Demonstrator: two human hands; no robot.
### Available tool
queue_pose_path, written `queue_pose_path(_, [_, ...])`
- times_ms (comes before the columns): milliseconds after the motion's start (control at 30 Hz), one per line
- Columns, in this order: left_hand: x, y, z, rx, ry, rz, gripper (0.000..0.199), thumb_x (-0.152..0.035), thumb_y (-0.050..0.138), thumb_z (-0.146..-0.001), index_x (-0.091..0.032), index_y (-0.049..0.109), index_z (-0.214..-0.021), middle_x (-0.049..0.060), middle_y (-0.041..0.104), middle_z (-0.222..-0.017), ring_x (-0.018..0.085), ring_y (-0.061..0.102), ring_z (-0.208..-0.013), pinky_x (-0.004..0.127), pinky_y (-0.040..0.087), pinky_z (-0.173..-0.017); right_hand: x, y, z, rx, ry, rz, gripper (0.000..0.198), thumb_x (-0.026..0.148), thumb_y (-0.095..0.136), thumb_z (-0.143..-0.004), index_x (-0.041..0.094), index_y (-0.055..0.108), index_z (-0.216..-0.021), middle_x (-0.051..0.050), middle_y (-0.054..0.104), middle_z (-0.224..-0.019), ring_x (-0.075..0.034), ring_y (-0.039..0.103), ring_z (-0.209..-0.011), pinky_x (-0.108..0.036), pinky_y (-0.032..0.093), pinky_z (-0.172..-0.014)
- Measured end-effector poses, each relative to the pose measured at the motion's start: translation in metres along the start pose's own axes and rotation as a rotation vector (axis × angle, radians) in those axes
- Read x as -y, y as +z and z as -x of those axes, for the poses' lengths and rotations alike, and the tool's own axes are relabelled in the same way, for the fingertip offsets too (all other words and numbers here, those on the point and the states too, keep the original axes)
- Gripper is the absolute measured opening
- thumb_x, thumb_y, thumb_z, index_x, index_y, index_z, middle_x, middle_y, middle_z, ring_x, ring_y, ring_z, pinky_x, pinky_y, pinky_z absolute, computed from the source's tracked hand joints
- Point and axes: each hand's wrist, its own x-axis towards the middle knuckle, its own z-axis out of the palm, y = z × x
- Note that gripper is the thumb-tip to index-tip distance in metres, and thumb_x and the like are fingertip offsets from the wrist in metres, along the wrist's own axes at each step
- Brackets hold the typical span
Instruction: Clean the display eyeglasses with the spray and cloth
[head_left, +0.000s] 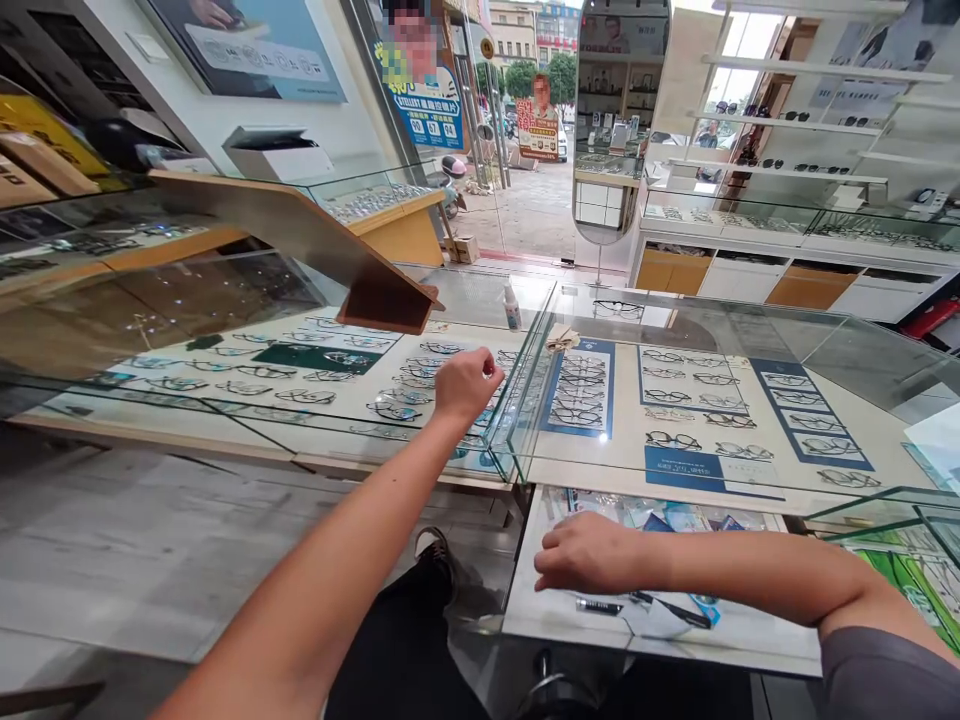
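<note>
My left hand [466, 386] is raised over the glass display case, its fingers curled in and the thumb close to them. Whatever it may pinch is hidden or too small to name. Below it, rows of eyeglasses [401, 393] lie behind the glass. Over the pulled-out drawer [529, 590] hangs my right hand [589, 553], back upward and fingers bent down together; their inner side is hidden. Packets [679, 517] lie behind that hand in the drawer, and a black pen-like item [600, 606] lies in front of it.
A glass corner [517, 440] stands upright between the two cases. On the left case are a brown tilted board [322, 240] and a small spray bottle [511, 306]. A crumpled cloth [562, 338] lies right of the bottle. An oval mirror [611, 120] stands behind.
</note>
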Motion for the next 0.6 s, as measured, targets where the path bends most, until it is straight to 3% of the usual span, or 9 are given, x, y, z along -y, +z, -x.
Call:
queue_pose_path(100, [0.000,0.000,-0.001,0.003,-0.010,-0.007,0.014,-0.028,0.057,-0.092,-0.021,0.065,-0.083,0.010,0.075,-0.089,0.029,0.069,-0.090,0.033,0.037,-0.067,0.013,-0.045,0.006,-0.077,0.052,0.104,0.027,0.033,0.052,-0.112,0.024,0.064,-0.089,-0.001,0.067,-0.075,-0.016,0.055,-0.066,-0.033,0.031,-0.061])
queue_pose_path(200, [0.000,0.002,-0.001,-0.002,-0.023,-0.007,0.013,-0.027,0.059,-0.092,-0.021,0.064,-0.083,0.010,0.075,-0.088,0.029,0.069,-0.088,0.033,0.035,-0.065,-0.011,-0.094,0.005,-0.169,0.244,0.229,0.027,0.034,0.052,-0.113,0.022,0.065,-0.093,-0.002,0.068,-0.074,-0.016,0.055,-0.064,-0.032,0.027,-0.060])
queue_pose_path(300, [0.002,0.003,-0.002,-0.003,-0.024,0.001,0.012,-0.027,0.059,-0.091,-0.021,0.064,-0.082,0.010,0.075,-0.088,0.028,0.069,-0.085,0.033,0.035,-0.064,-0.071,-0.138,0.004,-0.241,0.539,0.282,0.024,0.029,0.056,-0.110,0.021,0.067,-0.090,-0.002,0.070,-0.073,-0.016,0.056,-0.063,-0.030,0.028,-0.061])
queue_pose_path(400, [0.004,0.004,-0.001,-0.005,-0.018,0.006,0.012,-0.027,0.059,-0.090,-0.022,0.063,-0.080,0.009,0.074,-0.085,0.028,0.068,-0.084,0.033,0.035,-0.064,-0.147,-0.167,0.009,-0.225,0.844,0.391,0.017,0.023,0.058,-0.106,0.019,0.072,-0.098,-0.007,0.075,-0.082,-0.021,0.065,-0.074,-0.030,0.036,-0.065])
queue_pose_path(500, [0.006,0.006,0.000,-0.023,-0.003,0.016,0.012,-0.027,0.059,-0.090,-0.022,0.062,-0.079,0.009,0.073,-0.084,0.027,0.068,-0.084,0.033,0.036,-0.065,-0.215,-0.173,0.017,-0.157,1.005,0.464,0.019,0.020,0.061,-0.101,0.015,0.076,-0.111,-0.017,0.078,-0.110,-0.029,0.071,-0.099,-0.036,0.049,-0.081])
queue_pose_path(600, [0.009,0.008,0.002,-0.049,0.005,0.032,0.013,-0.028,0.059,-0.089,-0.022,0.060,-0.078,0.008,0.072,-0.082,0.026,0.067,-0.082,0.032,0.036,-0.064,-0.263,-0.163,0.022,-0.175,1.036,0.527,0.039,0.031,0.060,-0.102,0.010,0.073,-0.132,-0.025,0.063,-0.151,-0.041,0.054,-0.141,-0.053,0.046,-0.110])
